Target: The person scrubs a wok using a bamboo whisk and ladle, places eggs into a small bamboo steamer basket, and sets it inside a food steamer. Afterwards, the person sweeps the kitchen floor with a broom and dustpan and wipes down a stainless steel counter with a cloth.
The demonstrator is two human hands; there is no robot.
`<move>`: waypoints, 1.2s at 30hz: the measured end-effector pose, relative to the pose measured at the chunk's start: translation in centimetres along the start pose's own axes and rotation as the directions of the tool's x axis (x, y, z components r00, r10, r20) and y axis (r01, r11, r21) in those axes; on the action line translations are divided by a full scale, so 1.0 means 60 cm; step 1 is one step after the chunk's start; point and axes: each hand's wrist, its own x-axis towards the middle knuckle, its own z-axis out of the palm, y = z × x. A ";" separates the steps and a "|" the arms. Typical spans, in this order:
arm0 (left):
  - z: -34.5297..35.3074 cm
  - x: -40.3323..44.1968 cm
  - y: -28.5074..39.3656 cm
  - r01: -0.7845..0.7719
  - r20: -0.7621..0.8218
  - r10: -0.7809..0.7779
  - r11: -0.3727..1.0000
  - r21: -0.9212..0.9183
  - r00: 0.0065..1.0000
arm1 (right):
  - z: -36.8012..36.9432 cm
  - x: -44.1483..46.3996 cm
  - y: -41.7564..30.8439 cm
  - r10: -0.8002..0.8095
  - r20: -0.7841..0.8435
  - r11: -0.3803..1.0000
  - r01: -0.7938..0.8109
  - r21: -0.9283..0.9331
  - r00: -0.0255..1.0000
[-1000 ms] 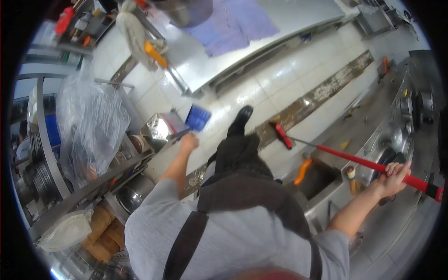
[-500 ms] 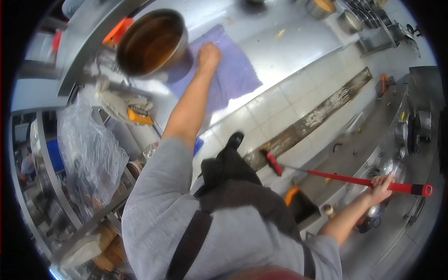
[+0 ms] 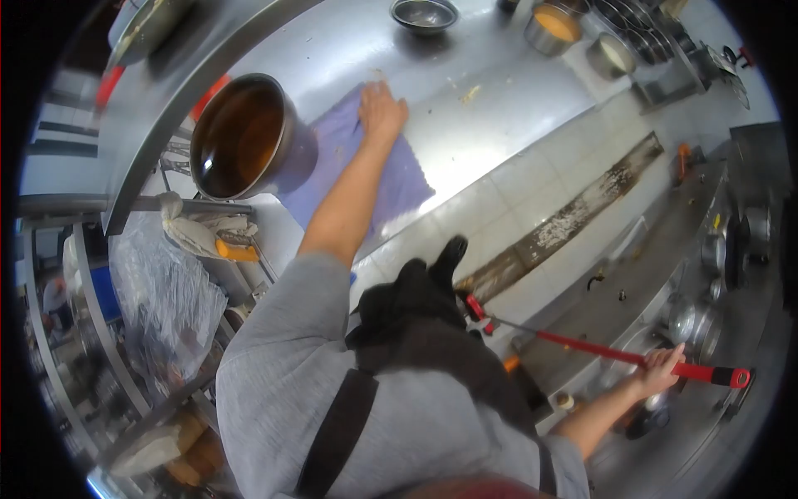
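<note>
My left hand (image 3: 382, 115) lies with its fingers stretched out at the upper edge of a purple cloth (image 3: 332, 179). The cloth is spread on a shiny metal worktop (image 3: 490, 116). Left of it, a deep steel pot (image 3: 287, 154) with brown liquid inside stands tilted in my view. My right hand (image 3: 661, 371) is wrapped round the red handle of a long-handled tool (image 3: 582, 343), near its black-banded end. The tool's small red head (image 3: 475, 308) is low by my dark shoes, and its exact kind is not clear.
A metal bowl (image 3: 425, 15) and a pan of orange liquid (image 3: 554, 29) sit at the worktop's far side. A dark, worn drain strip (image 3: 565, 220) crosses the tiled floor. Pots (image 3: 697, 324) stand at right; a plastic-covered rack (image 3: 166, 299) is at left.
My view has shifted, so the pot and cloth appear lower. My left hand's fingers have gone from curled to stretched out. My right hand keeps its hold on the red handle.
</note>
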 end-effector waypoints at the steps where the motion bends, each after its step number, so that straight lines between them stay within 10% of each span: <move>1: 0.010 -0.010 -0.014 0.069 -0.154 -0.061 0.997 0.044 0.986 | 0.004 0.013 0.006 0.005 -0.002 1.000 -0.005 -0.006 1.000; 4: 0.067 0.006 -0.055 0.341 -0.226 -0.311 0.934 0.105 0.923 | 0.012 0.067 0.039 0.015 0.041 1.000 -0.015 0.008 0.999; 6: 0.090 0.016 -0.001 0.140 -0.064 -0.132 0.981 0.135 0.989 | 0.032 0.092 0.053 0.041 0.085 0.999 -0.042 0.012 0.996; 7: 0.110 0.019 0.031 -0.127 0.025 0.133 0.976 -0.175 0.991 | 0.037 0.108 0.064 0.052 0.086 0.999 -0.052 0.004 0.995; 8: 0.125 0.024 0.065 -0.344 0.017 0.401 0.806 -0.481 0.916 | 0.043 0.122 0.071 0.059 0.086 0.998 -0.060 -0.001 0.995; 11: 0.088 -0.003 0.135 -0.573 -0.196 0.549 0.690 -0.443 0.813 | 0.056 0.155 0.089 0.060 0.093 0.997 -0.056 -0.050 0.994; 15: 0.097 -0.043 0.003 -0.051 -0.563 0.040 0.999 -0.003 0.825 | 0.067 0.190 0.107 0.097 0.039 0.993 -0.094 -0.075 0.995; 18: 0.111 -0.006 -0.062 0.439 -0.628 -0.303 0.896 0.069 0.717 | 0.088 0.209 0.113 0.124 0.047 0.990 -0.121 -0.071 0.991; 20: 0.160 0.017 -0.018 0.301 -0.466 -0.168 0.926 0.227 0.868 | 0.097 0.222 0.126 0.134 0.081 0.989 -0.128 -0.072 0.988; 22: 0.151 0.027 0.078 -0.307 -0.205 0.238 0.838 -0.451 0.950 | 0.105 0.238 0.143 0.139 0.110 0.990 -0.138 -0.012 0.984; 26: 0.108 -0.011 0.140 -0.388 -0.415 0.229 0.851 -0.355 0.880 | 0.124 0.244 0.143 0.159 0.121 0.987 -0.157 -0.022 0.980; 29: 0.129 -0.040 0.064 -0.028 -0.565 -0.035 0.994 -0.101 0.824 | 0.119 0.258 0.154 0.144 0.134 0.989 -0.140 -0.046 0.980; 31: 0.158 -0.044 0.039 0.604 -0.472 -0.477 0.780 0.161 0.741 | 0.136 0.261 0.152 0.160 0.119 0.986 -0.154 -0.063 0.980; 32: 0.157 -0.045 0.056 0.611 -0.472 -0.484 0.775 0.161 0.737 | 0.146 0.261 0.150 0.178 0.105 0.982 -0.170 -0.083 0.978; 34: 0.155 -0.030 0.113 -0.033 -0.129 -0.030 0.887 -0.460 0.991 | 0.159 0.264 0.150 0.191 0.095 0.978 -0.182 -0.098 0.977; 36: 0.108 -0.019 0.155 -0.185 -0.256 0.070 0.869 -0.459 0.964 | 0.164 0.267 0.153 0.194 0.126 0.978 -0.181 -0.105 0.973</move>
